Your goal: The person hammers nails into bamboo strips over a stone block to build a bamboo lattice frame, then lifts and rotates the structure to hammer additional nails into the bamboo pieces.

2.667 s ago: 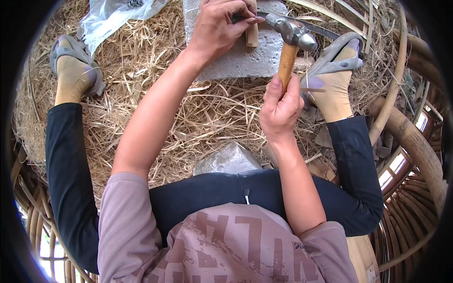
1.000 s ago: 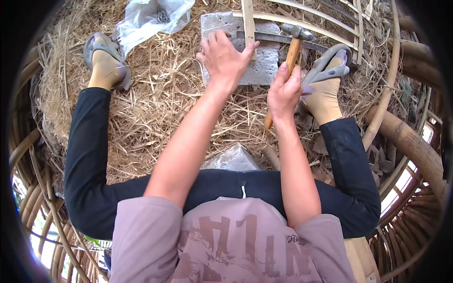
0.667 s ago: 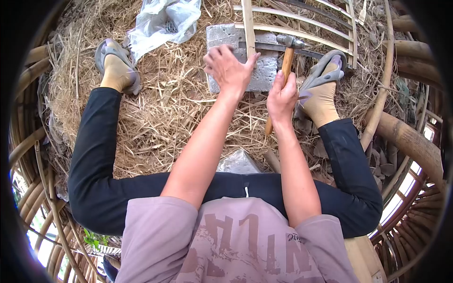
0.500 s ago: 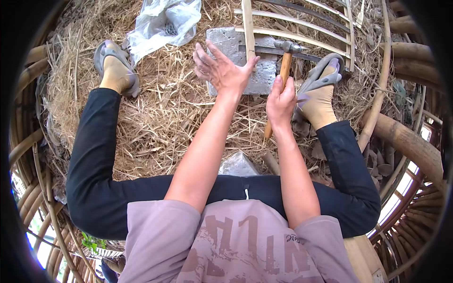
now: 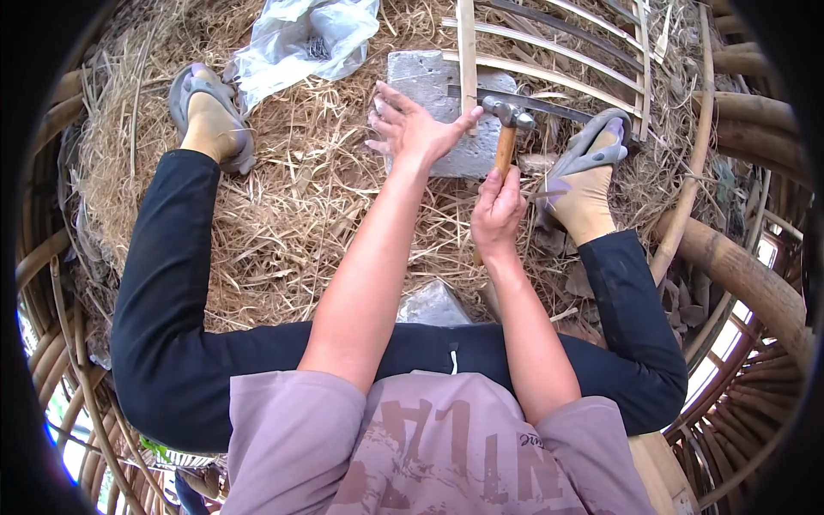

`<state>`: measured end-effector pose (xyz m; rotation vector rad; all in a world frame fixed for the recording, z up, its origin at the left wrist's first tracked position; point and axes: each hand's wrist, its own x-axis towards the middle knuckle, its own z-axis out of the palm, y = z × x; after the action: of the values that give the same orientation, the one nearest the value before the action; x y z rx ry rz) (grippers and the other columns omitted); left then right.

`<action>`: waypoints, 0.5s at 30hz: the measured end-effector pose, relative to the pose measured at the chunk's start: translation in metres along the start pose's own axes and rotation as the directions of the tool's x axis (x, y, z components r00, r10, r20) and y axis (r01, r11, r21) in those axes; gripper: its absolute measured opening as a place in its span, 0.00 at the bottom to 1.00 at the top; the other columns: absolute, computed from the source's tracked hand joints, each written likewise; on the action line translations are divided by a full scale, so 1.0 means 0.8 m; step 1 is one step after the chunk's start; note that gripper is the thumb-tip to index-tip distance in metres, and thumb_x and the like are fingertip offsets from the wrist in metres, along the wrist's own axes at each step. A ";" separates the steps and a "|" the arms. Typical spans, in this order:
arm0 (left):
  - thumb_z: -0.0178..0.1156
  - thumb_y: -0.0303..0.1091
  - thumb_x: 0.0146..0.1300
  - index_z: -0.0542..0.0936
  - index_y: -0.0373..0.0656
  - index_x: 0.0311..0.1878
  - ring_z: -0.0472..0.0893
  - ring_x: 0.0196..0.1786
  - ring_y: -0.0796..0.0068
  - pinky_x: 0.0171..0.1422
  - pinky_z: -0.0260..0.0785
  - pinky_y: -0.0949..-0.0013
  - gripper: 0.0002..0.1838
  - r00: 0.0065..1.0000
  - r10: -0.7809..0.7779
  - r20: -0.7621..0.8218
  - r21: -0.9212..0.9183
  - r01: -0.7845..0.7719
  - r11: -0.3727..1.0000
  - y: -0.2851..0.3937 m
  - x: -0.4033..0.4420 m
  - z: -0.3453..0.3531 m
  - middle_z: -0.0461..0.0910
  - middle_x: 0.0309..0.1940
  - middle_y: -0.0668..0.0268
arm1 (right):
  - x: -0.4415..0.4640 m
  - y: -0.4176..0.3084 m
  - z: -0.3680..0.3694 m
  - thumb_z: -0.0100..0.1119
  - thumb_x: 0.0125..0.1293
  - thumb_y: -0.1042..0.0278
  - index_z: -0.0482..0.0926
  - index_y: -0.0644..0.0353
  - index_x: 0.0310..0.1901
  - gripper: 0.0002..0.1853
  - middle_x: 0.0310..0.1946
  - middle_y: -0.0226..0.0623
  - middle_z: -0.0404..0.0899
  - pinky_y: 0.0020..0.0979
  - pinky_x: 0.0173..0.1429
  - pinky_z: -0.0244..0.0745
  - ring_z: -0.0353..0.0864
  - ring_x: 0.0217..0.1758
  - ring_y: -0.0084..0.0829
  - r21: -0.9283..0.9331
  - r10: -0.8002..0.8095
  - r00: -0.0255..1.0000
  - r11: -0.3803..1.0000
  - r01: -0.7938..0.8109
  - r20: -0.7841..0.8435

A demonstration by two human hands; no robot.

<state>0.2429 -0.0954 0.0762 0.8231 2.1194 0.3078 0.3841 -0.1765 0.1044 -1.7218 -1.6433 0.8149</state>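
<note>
My right hand [image 5: 498, 215] is wrapped round the wooden handle of a hammer [image 5: 505, 153]. The hammer's metal head lies just right of the lower end of an upright wooden strip [image 5: 468, 60]. My left hand [image 5: 416, 129] has its fingers spread, and its thumb tip is at that strip's end, seemingly touching it. Beneath both is a grey concrete block [image 5: 421, 75]. The strip belongs to a slatted frame of curved bamboo slats [image 5: 558, 53], with a dark slat [image 5: 549, 106] crossing over the block. Any nail at the joint is too small to make out.
A clear plastic bag [image 5: 273, 64] with a small heap of nails [image 5: 318, 47] lies at the upper left. My sandalled feet stand on either side, on dry straw [image 5: 283, 215]. Bamboo poles [image 5: 730, 257] border the right. A pale block [image 5: 433, 302] sits close to my lap.
The hammer has come left and toward me, its head now nearer the strip's end. My left hand remains spread beside the strip. The whole view has shifted slightly.
</note>
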 end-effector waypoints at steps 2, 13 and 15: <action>0.70 0.84 0.36 0.23 0.31 0.80 0.40 0.84 0.34 0.82 0.32 0.27 0.91 0.999 -0.008 0.037 0.004 0.008 1.000 -0.001 0.001 -0.001 0.39 0.82 0.32 | -0.002 0.005 0.001 0.47 0.82 0.62 0.70 0.63 0.42 0.12 0.18 0.48 0.72 0.47 0.27 0.65 0.77 0.21 0.51 -0.011 -0.003 1.000 1.000 0.003 0.008; 0.72 0.82 0.39 0.24 0.31 0.80 0.41 0.84 0.33 0.82 0.31 0.27 0.89 1.000 0.007 0.015 0.006 -0.007 1.000 0.001 -0.003 -0.001 0.39 0.82 0.32 | 0.007 0.000 -0.003 0.52 0.80 0.63 0.71 0.63 0.42 0.12 0.17 0.42 0.72 0.41 0.26 0.68 0.78 0.19 0.40 -0.021 -0.016 1.000 1.000 0.016 0.018; 0.72 0.81 0.39 0.25 0.33 0.81 0.38 0.84 0.32 0.81 0.28 0.23 0.88 0.997 0.059 -0.054 0.019 -0.058 0.998 -0.001 -0.009 0.001 0.37 0.82 0.33 | 0.013 -0.005 0.000 0.58 0.77 0.62 0.72 0.63 0.41 0.12 0.17 0.40 0.73 0.39 0.26 0.69 0.78 0.18 0.37 0.005 -0.037 0.999 0.999 0.037 -0.016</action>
<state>0.2463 -0.1010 0.0798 0.8972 2.1544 0.3463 0.3821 -0.1657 0.1077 -1.6846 -1.6559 0.7855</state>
